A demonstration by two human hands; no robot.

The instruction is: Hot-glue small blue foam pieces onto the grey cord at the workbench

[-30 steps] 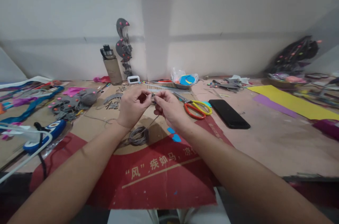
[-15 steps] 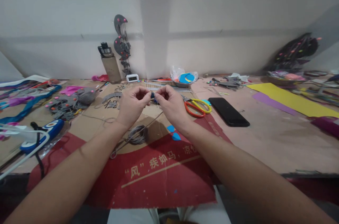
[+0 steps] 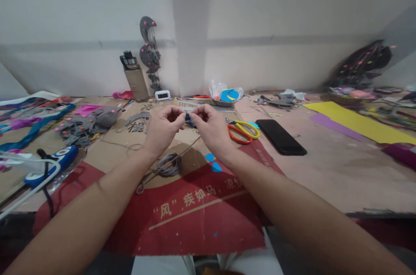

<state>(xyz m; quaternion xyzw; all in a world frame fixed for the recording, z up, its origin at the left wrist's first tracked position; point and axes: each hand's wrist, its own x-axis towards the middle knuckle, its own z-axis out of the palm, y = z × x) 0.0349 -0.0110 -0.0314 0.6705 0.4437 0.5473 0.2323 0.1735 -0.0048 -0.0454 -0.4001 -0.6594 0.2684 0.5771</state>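
Above the middle of the cardboard, my left hand (image 3: 165,128) and my right hand (image 3: 209,126) face each other, thumbs and forefingers pinched. Between their fingertips is a small dark blue piece (image 3: 187,117), mostly hidden, so its kind cannot be made out. A grey cord runs up from a coil (image 3: 170,165) towards my right hand. Two light blue drop-shaped pieces (image 3: 216,167) lie below that hand. Scissors (image 3: 242,131) with one red and one yellow handle rest just right of it.
A black phone (image 3: 281,137) lies to the right, near yellow paper (image 3: 357,122). A bottle (image 3: 136,82) stands against the wall beside a small white clock (image 3: 162,95). Grey pinned pieces (image 3: 87,125) and a blue power strip (image 3: 53,166) are on the left. Red printed cardboard (image 3: 195,240) overhangs the front edge.
Almost nothing differs. Both hands keep their pinch in the same place, with only a slight shift of the fingers around the small blue piece.
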